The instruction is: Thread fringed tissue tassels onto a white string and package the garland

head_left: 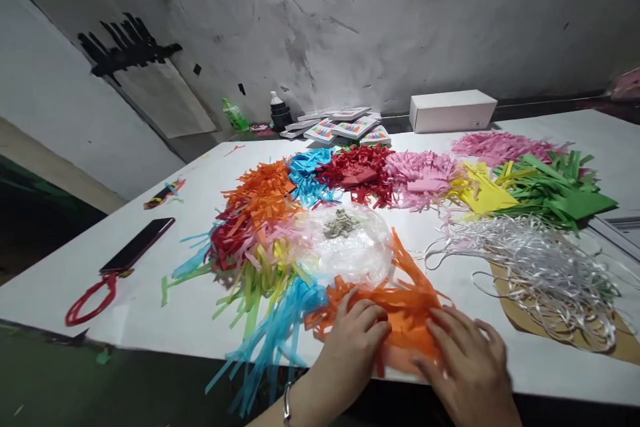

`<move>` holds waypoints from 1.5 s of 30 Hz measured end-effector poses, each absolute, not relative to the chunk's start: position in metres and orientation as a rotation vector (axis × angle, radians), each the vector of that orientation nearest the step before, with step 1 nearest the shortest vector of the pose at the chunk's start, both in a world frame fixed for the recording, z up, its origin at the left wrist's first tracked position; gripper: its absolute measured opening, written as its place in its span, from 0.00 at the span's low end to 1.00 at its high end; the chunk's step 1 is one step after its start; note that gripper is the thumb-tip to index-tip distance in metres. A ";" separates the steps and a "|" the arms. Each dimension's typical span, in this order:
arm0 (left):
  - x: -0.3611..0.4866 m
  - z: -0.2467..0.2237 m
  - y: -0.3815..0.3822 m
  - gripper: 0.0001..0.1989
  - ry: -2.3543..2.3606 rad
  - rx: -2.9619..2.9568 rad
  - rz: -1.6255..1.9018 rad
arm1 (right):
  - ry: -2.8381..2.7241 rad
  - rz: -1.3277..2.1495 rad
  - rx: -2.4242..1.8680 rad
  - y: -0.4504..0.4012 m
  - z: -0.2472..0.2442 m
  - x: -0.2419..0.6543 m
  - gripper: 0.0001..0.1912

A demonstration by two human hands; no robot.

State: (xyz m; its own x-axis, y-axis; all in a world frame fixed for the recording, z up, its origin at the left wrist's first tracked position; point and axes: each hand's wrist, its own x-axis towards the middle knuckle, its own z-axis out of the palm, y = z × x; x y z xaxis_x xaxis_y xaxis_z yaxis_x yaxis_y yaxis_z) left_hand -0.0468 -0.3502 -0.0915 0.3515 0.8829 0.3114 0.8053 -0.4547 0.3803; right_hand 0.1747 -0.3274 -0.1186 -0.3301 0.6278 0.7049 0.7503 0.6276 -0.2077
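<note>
Orange fringed tissue paper lies near the table's front edge, between my two hands. My left hand rests on its left part with the fingers curled and pressed together over the paper. My right hand touches the right side, fingers spread apart and slightly blurred. Blue tissue strips hang over the front edge, left of my left hand. Just behind the orange paper sits a clear plastic bag with small greyish pieces on it. White string lies in a tangle on brown card to the right.
Fringed paper bundles in orange, red, pink, yellow and green arc across the table. A phone lies left. Printed packs and a white box stand along the back.
</note>
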 end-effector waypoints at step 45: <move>-0.072 -0.087 -0.348 0.17 1.428 2.573 0.984 | -1.851 -0.671 -1.679 -0.300 -0.078 0.255 0.23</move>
State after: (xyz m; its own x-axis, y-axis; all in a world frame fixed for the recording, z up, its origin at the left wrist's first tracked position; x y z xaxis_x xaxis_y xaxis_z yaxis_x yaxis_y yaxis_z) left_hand -0.0723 -0.3482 -0.0866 0.3755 0.7753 0.5078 0.7507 -0.5757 0.3240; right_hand 0.2550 -0.2995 -0.0779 -0.0717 0.7224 0.6878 0.9953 0.0966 0.0023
